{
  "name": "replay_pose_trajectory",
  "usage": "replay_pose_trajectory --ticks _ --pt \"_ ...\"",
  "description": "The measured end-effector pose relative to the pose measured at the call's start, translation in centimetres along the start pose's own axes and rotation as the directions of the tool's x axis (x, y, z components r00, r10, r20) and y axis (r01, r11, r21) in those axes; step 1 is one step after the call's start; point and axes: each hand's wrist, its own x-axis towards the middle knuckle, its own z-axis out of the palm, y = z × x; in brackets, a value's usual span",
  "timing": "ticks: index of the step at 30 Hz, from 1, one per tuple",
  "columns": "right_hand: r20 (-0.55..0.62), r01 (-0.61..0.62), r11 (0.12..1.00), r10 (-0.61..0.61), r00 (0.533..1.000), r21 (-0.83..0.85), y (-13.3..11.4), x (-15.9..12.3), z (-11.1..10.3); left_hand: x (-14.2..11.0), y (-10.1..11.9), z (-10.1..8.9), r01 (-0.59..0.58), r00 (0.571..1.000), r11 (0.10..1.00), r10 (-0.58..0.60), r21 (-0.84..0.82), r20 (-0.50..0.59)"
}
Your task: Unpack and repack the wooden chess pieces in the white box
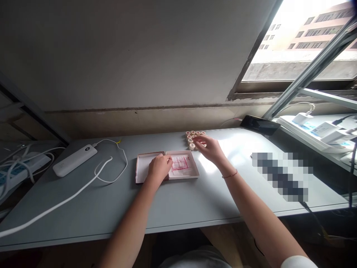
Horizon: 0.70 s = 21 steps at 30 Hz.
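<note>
"What are the hands doing?"

"The left hand (159, 168), fingers half curled, rests on a shallow white cardboard box with a pink rim (142, 167). The right hand (210, 146), partly open, touches a cluster of pale round wooden chess pieces (194, 138)."

"Where's the box?"

"Flat on the grey table (111, 208), its long axis running across, with the chess pieces just beyond it and a white power bank (74, 160) to its left."
</note>
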Motion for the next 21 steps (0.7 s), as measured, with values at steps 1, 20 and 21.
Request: replay_pose_trajectory --ticks 1,20,21 --pt "-0.015 -0.03 1.0 0.03 0.999 -0.001 0.3 0.4 -0.1 0.0 0.0 0.1 -0.031 0.999 0.999 0.032 0.026 -0.038" --pt "0.287 -0.001 0.657 0.331 0.899 -0.754 1.8 11.2 5.0 -0.2 0.1 -0.3 -0.069 0.993 0.996 0.073 0.053 -0.094" --pt "0.293 0.0 0.654 0.339 0.894 -0.757 1.8 11.3 5.0 -0.2 0.2 -0.3 -0.074 0.992 0.996 0.078 0.052 -0.099"
